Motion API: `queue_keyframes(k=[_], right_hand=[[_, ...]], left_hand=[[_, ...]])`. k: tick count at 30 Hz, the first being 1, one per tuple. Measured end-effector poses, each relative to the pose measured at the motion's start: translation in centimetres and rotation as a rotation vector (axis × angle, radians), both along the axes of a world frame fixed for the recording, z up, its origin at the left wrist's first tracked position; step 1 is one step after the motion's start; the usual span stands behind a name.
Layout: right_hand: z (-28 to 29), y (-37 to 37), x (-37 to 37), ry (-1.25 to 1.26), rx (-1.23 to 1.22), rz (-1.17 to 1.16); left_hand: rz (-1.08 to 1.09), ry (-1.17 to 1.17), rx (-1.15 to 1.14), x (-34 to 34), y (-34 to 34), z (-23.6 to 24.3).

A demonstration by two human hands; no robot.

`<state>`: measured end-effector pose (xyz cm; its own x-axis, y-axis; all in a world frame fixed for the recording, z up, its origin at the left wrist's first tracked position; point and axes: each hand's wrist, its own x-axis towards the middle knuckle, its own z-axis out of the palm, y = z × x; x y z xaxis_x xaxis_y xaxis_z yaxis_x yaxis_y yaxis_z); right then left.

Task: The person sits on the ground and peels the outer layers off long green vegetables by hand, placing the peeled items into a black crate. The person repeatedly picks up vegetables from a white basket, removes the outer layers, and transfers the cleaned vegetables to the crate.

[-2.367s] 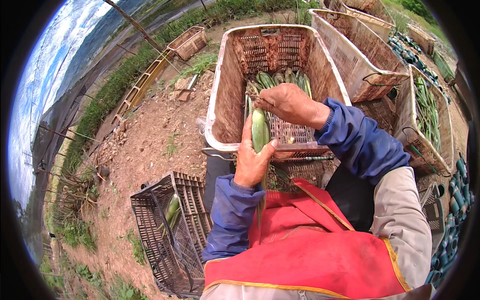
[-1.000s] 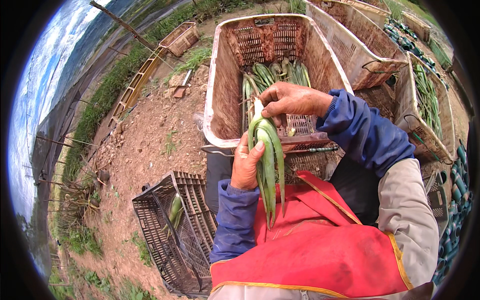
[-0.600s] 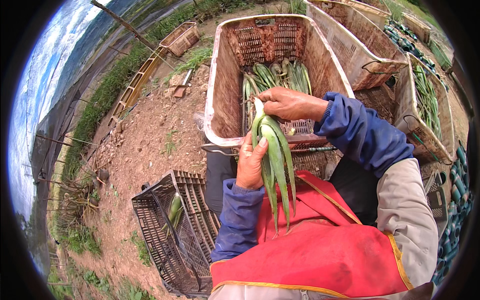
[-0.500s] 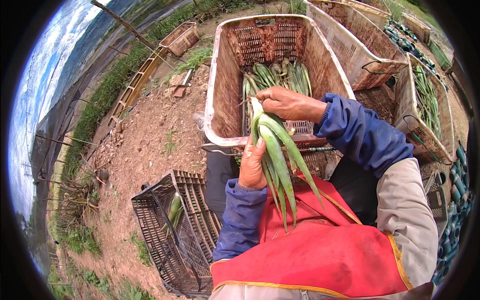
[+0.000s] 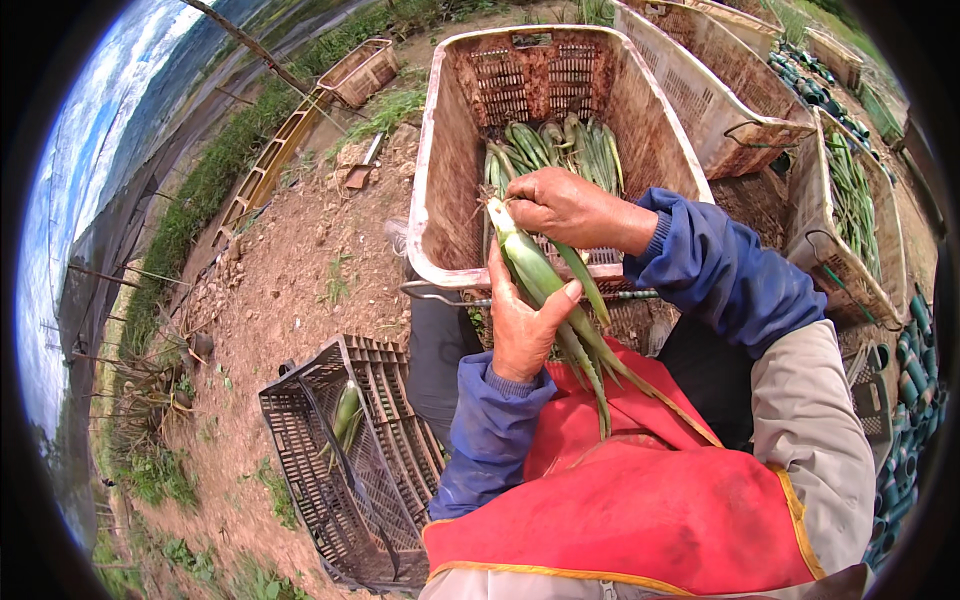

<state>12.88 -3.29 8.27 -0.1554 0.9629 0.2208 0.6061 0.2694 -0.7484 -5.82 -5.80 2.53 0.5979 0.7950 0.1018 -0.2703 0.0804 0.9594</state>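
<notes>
An aloe plant [image 5: 536, 264] with long green leaves and a pale root end slants over the near edge of a tall, dirt-stained crate [image 5: 425, 185], its root end up and its leaf tips hanging down over my red apron. My left hand [image 5: 524, 328] is wrapped round the leaves at mid-length, thumb across them. Closed beside the root end, my right hand [image 5: 582, 208] grips the plant at the base of an outer leaf, which hangs below the fist, apart from the others. Its fingertips are partly hidden. Several more aloe plants [image 5: 560, 143] lie inside the crate.
A black crate [image 5: 330, 480] with a green plant in it sits on the soil to the left. More pale crates [image 5: 700, 85] stand at the right, one holding green plants [image 5: 850, 205]. Dark green tubular pots [image 5: 905, 440] are heaped at far right.
My left hand has shifted up and right along the aloe plant, now covering more of its leaves. The plant has tilted, and an outer leaf has swung apart under my right hand.
</notes>
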Motion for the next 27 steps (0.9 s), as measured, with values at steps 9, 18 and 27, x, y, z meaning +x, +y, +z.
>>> queue_keyframes(k=[9,18,27], right_hand=[[2.4,-0.3,1.2,0.353,-0.126,0.054],[-2.0,0.7,0.5,0.622,-0.391,0.104],[-2.7,1.8,2.6,0.404,-0.542,-0.033]], left_hand=[[-0.228,-0.555,-0.584,-1.3,1.0,-0.5],[-0.596,-0.922,-0.774,-1.6,1.4,-1.6],[-0.210,-0.777,-0.692,-9.5,5.0,-1.4]])
